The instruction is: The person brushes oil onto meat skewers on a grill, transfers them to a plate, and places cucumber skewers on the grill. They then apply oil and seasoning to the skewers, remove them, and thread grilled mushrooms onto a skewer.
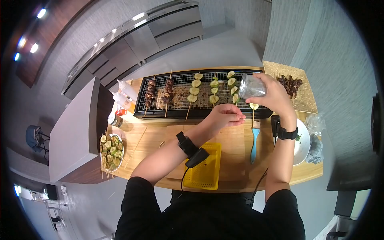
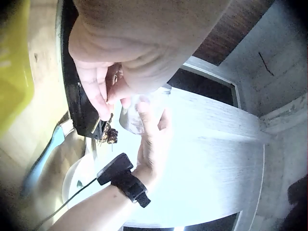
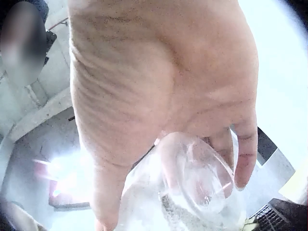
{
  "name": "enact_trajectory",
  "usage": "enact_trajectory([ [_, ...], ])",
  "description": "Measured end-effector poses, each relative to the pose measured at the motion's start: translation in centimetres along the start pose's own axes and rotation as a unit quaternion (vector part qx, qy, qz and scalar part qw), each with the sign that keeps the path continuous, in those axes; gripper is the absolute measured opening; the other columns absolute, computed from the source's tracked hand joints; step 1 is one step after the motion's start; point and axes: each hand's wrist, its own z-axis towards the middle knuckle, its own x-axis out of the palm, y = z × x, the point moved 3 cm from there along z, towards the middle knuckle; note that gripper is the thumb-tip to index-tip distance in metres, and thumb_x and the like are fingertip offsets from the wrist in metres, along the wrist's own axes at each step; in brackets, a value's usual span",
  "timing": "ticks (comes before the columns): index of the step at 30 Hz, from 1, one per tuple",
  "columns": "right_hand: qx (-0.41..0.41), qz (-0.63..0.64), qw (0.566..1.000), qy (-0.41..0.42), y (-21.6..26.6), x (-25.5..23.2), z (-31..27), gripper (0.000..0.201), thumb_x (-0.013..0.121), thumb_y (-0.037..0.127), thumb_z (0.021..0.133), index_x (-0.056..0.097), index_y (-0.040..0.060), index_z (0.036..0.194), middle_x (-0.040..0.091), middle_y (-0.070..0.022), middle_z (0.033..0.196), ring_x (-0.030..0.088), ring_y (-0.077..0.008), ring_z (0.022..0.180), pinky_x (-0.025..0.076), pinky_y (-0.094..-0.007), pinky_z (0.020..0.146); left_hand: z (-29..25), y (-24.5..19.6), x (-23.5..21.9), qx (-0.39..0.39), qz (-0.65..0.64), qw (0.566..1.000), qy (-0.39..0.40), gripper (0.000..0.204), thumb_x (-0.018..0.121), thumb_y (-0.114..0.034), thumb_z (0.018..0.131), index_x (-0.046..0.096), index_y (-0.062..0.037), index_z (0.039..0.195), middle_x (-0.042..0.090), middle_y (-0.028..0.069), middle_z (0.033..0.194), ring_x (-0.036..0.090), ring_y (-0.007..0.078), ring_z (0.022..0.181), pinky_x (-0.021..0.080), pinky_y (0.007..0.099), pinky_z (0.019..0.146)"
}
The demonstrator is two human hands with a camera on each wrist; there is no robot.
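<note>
My right hand grips a clear jar and holds it tilted above the right end of the black grill. In the right wrist view some pale, grainy stuff shows inside the jar. My left hand is over the grill's near edge, thumb and fingertips drawn together; I cannot tell whether they hold anything. Left of the jar lies a skewer of green-edged vegetable slices. Another skewer comes out from under the jar, its upper part hidden. More vegetable skewers and two meat skewers lie on the wire rack.
A blue brush and a yellow basket are on the near side of the wooden table. Left are a plate of skewered slices, a small jar and squeeze bottles. Right are browned meat on gold paper and a white bowl.
</note>
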Motion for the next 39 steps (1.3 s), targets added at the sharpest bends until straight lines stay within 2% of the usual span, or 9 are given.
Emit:
enact_trajectory([
  [3, 0.009, 0.045, 0.999, -0.004, 0.6, -0.2, 0.2, 0.086, 0.096, 0.040, 0.064, 0.066, -0.0010, 0.133, 0.072, -0.0232, 0.125, 0.069, -0.0403, 0.117, 0.054, -0.0442, 0.098, 0.1, 0.1, 0.0, 0.006, -0.002, 1.000, 0.001, 0.009, 0.062, -0.003, 0.103, 0.066, -0.0010, 0.111, 0.070, 0.0166, 0.123, 0.070, 0.0257, 0.117, 0.056, 0.0363, 0.109],
  [12, 0.017, 0.055, 0.998, -0.002, 0.3, -0.2, 0.1, 0.087, 0.097, 0.040, 0.063, 0.065, -0.0026, 0.132, 0.072, -0.0234, 0.126, 0.069, -0.0405, 0.117, 0.054, -0.0444, 0.099, -0.2, 0.2, 0.2, 0.008, 0.005, 1.000, 0.007, 0.009, 0.062, -0.003, 0.103, 0.065, -0.0008, 0.111, 0.070, 0.0172, 0.125, 0.070, 0.0266, 0.118, 0.056, 0.0370, 0.109],
  [15, 0.031, 0.015, 0.999, 0.042, -0.1, 0.0, 0.1, 0.087, 0.097, 0.040, 0.063, 0.065, -0.0033, 0.132, 0.071, -0.0232, 0.128, 0.069, -0.0403, 0.118, 0.054, -0.0444, 0.100, -0.2, 0.4, 0.0, 0.006, 0.002, 1.000, 0.009, 0.010, 0.062, -0.003, 0.103, 0.065, -0.0008, 0.113, 0.070, 0.0174, 0.126, 0.070, 0.0267, 0.118, 0.056, 0.0370, 0.109],
  [21, 0.001, 0.051, 0.998, 0.027, 0.1, 1.0, 0.4, 0.085, 0.097, 0.040, 0.064, 0.066, -0.0012, 0.132, 0.071, -0.0224, 0.130, 0.068, -0.0391, 0.119, 0.054, -0.0436, 0.101, -0.5, 0.5, -0.1, -0.007, 0.002, 1.000, 0.003, 0.010, 0.062, -0.003, 0.103, 0.064, -0.0005, 0.113, 0.070, 0.0177, 0.126, 0.070, 0.0271, 0.118, 0.056, 0.0373, 0.109],
  [25, 0.012, 0.013, 1.000, 0.009, 0.4, 1.3, 1.5, 0.083, 0.095, 0.043, 0.065, 0.067, 0.0013, 0.130, 0.073, -0.0233, 0.124, 0.070, -0.0394, 0.115, 0.055, -0.0445, 0.098, -0.2, 0.9, -0.4, -0.014, 0.005, 1.000, 0.004, 0.012, 0.063, -0.003, 0.103, 0.063, 0.0003, 0.115, 0.070, 0.0176, 0.126, 0.069, 0.0274, 0.119, 0.056, 0.0377, 0.109],
  [30, -0.009, -0.027, 1.000, 0.006, -0.9, 2.1, 6.8, 0.083, 0.093, 0.049, 0.065, 0.068, 0.0018, 0.128, 0.075, -0.0240, 0.114, 0.073, -0.0406, 0.107, 0.057, -0.0465, 0.092, -0.3, 0.9, -0.1, -0.009, -0.005, 1.000, 0.016, 0.014, 0.063, -0.003, 0.102, 0.063, 0.0010, 0.116, 0.069, 0.0183, 0.126, 0.069, 0.0269, 0.118, 0.056, 0.0379, 0.109],
  [34, 0.020, -0.056, 0.996, 0.073, -1.1, 2.7, 9.5, 0.087, 0.093, 0.047, 0.068, 0.065, 0.0000, 0.135, 0.073, -0.0231, 0.123, 0.070, -0.0390, 0.116, 0.055, -0.0434, 0.098, -0.3, 0.9, 0.2, -0.014, -0.006, 1.000, 0.007, 0.013, 0.062, -0.002, 0.102, 0.063, 0.0014, 0.115, 0.069, 0.0185, 0.125, 0.070, 0.0266, 0.116, 0.056, 0.0375, 0.108],
  [37, -0.004, -0.089, 0.986, 0.142, -0.7, 2.6, 9.4, 0.087, 0.093, 0.049, 0.068, 0.065, -0.0006, 0.134, 0.074, -0.0237, 0.119, 0.071, -0.0386, 0.113, 0.055, -0.0430, 0.096, -0.2, 1.3, 0.0, -0.002, -0.015, 1.000, 0.011, 0.012, 0.062, -0.002, 0.102, 0.063, 0.0015, 0.114, 0.069, 0.0183, 0.124, 0.069, 0.0266, 0.116, 0.056, 0.0377, 0.108],
  [39, -0.004, -0.047, 0.991, 0.125, -0.9, 2.2, 8.9, 0.087, 0.094, 0.047, 0.067, 0.065, -0.0010, 0.133, 0.074, -0.0239, 0.118, 0.072, -0.0380, 0.111, 0.055, -0.0424, 0.096, -0.2, 1.3, 0.1, -0.006, -0.015, 1.000, 0.003, 0.011, 0.062, -0.002, 0.102, 0.063, 0.0014, 0.113, 0.069, 0.0183, 0.124, 0.070, 0.0263, 0.115, 0.057, 0.0378, 0.107],
])
